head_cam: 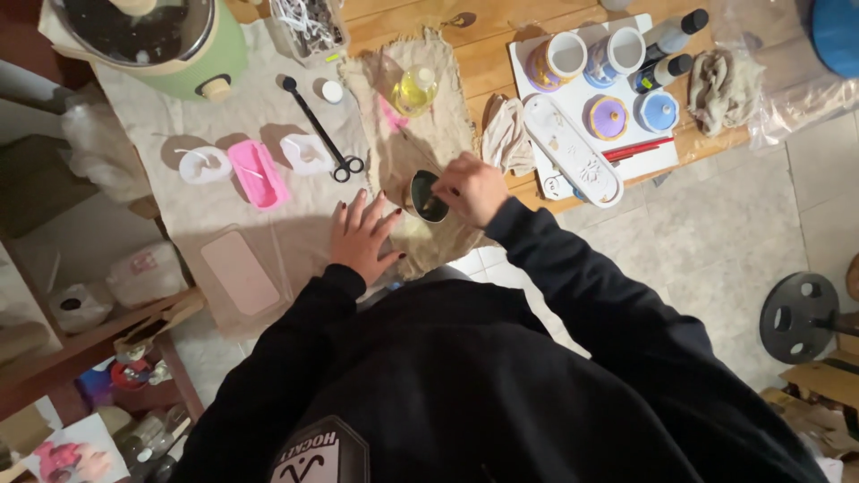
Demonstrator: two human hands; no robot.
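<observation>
Dark round cup on beige cloth, right hand pinching inside it, left hand flat, fingers spread.

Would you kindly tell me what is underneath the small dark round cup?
The small dark round cup sits on a frayed beige cloth over the wooden table. The right hand covers its right edge; its contents are unclear.

Just the one head-worn cam here, looking pretty much straight down past the person's dark sweater onto the wooden table. It sits fairly high and wide, so the table fills the far half and tiled floor shows right.
</observation>
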